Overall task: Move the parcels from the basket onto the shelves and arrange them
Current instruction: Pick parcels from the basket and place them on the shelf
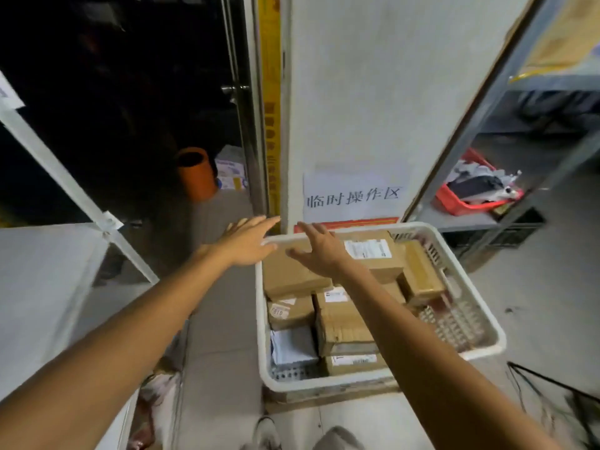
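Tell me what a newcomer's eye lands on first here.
Two bare arms reach forward, with the open left hand and right hand spread at the far end of a white perforated plastic basket in the centre. The basket is packed with brown cardboard parcels. Behind it is a white paper sign with black characters, and to the right a red plastic tray sits on a grey metal shelf.

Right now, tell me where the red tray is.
In the head view, the red tray sits on the right-hand shelf, up and to the right of the white basket, with a black crate just below it.
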The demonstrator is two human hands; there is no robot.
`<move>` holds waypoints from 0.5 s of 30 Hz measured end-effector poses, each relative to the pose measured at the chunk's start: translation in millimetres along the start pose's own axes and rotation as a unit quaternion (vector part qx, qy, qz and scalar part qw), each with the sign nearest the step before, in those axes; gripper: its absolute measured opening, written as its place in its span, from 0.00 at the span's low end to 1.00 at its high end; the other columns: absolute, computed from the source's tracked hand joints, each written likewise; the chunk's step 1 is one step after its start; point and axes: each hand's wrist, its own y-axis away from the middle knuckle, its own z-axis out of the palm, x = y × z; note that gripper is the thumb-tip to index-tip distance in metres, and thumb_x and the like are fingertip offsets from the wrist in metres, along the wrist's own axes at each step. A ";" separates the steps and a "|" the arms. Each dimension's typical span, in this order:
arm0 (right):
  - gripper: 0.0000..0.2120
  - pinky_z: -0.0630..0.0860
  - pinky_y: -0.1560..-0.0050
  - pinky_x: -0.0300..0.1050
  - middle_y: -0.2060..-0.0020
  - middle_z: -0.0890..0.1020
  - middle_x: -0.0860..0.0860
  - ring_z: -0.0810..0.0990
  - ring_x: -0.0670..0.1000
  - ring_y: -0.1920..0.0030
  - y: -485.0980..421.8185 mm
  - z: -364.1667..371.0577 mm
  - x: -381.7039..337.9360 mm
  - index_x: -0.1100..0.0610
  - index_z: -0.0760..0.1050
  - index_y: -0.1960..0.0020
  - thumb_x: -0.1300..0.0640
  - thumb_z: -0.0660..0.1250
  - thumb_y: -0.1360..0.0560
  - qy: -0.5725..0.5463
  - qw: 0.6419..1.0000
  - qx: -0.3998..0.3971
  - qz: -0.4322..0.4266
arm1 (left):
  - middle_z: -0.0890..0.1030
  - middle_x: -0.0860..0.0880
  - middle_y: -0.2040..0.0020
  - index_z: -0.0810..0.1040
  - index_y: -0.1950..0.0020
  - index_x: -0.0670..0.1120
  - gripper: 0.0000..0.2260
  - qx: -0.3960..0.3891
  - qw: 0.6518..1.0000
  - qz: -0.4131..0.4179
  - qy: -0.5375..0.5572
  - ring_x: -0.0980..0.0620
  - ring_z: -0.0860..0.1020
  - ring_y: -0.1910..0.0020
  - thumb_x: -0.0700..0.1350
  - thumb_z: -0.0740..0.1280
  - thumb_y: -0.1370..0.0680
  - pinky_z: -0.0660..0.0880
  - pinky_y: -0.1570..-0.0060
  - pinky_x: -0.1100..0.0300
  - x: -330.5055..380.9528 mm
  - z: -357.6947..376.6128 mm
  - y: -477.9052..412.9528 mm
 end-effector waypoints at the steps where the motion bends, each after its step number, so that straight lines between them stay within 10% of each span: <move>1: 0.34 0.60 0.27 0.59 0.24 0.61 0.54 0.59 0.60 0.25 3.3 1.9 15.9 0.50 0.57 0.22 0.41 0.65 0.23 -0.005 1.000 -0.002 0.020 | 0.56 0.48 0.22 0.52 0.22 0.56 0.29 -0.017 1.000 0.021 -0.005 0.43 0.56 0.24 0.56 0.60 0.20 0.54 0.28 0.43 7.2 9.1 -13.3; 15: 0.34 0.59 0.26 0.58 0.23 0.59 0.57 0.57 0.61 0.24 -32.6 -14.2 205.3 0.51 0.55 0.22 0.43 0.64 0.23 -0.064 0.980 -0.032 0.186 | 0.59 0.47 0.23 0.57 0.22 0.49 0.28 -0.109 0.989 0.076 0.070 0.47 0.58 0.24 0.47 0.63 0.21 0.58 0.27 0.45 84.1 104.9 -154.5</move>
